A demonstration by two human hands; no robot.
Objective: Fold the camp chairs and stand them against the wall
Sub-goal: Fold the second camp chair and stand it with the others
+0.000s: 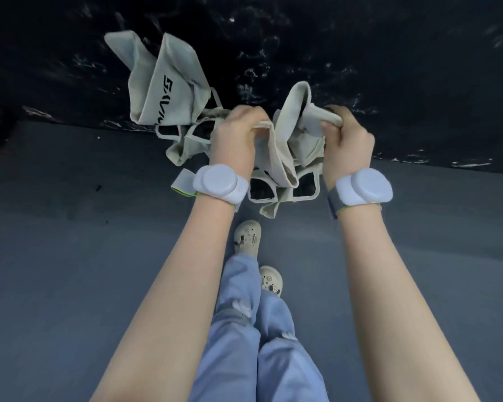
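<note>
Before the wall: a folded camp chair (169,103) in pale fabric, bunched upright against the black marbled wall (360,39).
Left hand (238,134): fingers curled tight on a fabric fold.
Right hand (346,137): fist clenched around another fold.
Floor (70,227): grey, under both feet.

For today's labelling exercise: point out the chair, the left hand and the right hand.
chair (160,82), head view, on its printed fabric panel.
left hand (234,134), head view, on the back of the hand.
right hand (350,142), head view, on the back of the hand.
</note>
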